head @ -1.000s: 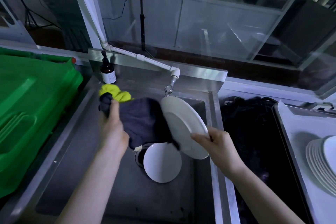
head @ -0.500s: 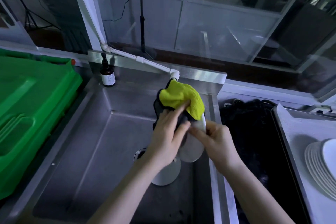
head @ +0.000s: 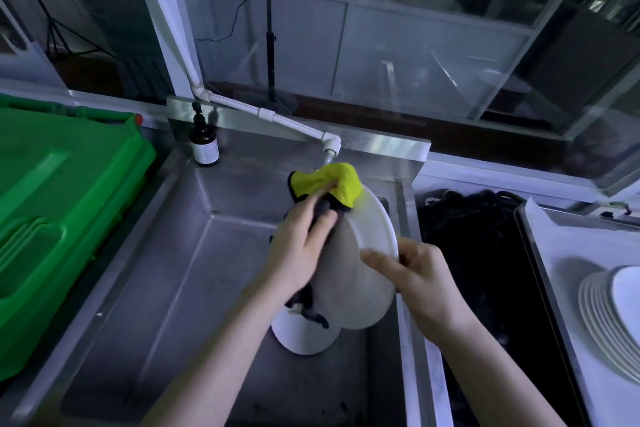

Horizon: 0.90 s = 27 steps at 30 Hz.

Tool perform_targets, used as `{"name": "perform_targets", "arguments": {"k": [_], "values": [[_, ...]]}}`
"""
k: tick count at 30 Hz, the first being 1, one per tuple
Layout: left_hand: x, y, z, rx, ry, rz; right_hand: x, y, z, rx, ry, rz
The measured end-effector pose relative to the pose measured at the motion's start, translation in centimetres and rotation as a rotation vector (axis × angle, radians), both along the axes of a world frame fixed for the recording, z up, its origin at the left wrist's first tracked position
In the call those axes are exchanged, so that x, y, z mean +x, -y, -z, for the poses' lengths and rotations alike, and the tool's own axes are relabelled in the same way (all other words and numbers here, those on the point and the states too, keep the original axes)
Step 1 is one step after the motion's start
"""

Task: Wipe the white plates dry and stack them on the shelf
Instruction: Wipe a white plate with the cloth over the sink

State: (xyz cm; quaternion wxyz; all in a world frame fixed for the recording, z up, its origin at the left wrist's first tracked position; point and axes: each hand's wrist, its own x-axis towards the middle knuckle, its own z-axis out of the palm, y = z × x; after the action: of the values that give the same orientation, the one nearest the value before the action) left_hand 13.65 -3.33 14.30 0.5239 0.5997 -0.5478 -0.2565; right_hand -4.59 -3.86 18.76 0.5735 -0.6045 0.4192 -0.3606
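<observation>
Head view: near the sink's (head: 173,270) right edge, the right hand (head: 419,274) pinches the tilted white plate (head: 363,270) by its rim. The left hand (head: 298,253) presses the yellow cloth (head: 332,184) onto it with outstretched fingers. A second plate (head: 304,336) lies in the basin below, and stacked plates (head: 609,315) sit on the tray (head: 554,246).

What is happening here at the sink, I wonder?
A person is drying a white plate over the steel sink. The right hand holds the plate tilted by its rim, and the left hand presses a yellow and dark cloth against it. A second plate lies in the sink below. A stack of plates stands on the white surface at the right.
</observation>
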Motion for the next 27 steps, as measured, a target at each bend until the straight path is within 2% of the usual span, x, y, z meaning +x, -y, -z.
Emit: {"name": "perform_targets", "arguments": {"k": [2,5,7,11,14,17,22,24,27], "values": [[1.1,0.3,1.0,0.060,-0.054,-0.101,-0.6,-0.1,-0.1,0.075,0.051,0.000],[1.0,-1.5,2.1,0.075,-0.093,-0.096,-1.1,0.2,-0.3,0.133,0.149,0.024],[0.0,-2.7,2.8,0.069,-0.014,-0.050,-1.0,0.4,-0.3,0.118,0.144,0.033],[-0.6,-1.7,1.6,-0.043,0.227,0.009,-0.2,-0.2,0.7,0.087,0.085,-0.093],[-0.1,-0.7,0.1,-0.076,0.347,0.109,-0.5,-0.2,0.9,0.144,0.153,-0.142],[0.6,-0.7,0.5,-0.031,0.290,0.089,-1.3,0.5,0.8,0.191,0.254,-0.131],[0.6,-4.3,4.3,0.078,0.001,-0.128,-3.1,2.2,0.5,0.211,0.348,0.019],[-1.0,-6.1,5.0,0.038,-0.007,-0.141,-2.9,2.7,0.7,0.226,0.403,0.078],[-4.1,-7.1,4.9,-0.100,0.060,-0.040,-1.3,2.6,1.7,0.281,0.495,0.198]]}}
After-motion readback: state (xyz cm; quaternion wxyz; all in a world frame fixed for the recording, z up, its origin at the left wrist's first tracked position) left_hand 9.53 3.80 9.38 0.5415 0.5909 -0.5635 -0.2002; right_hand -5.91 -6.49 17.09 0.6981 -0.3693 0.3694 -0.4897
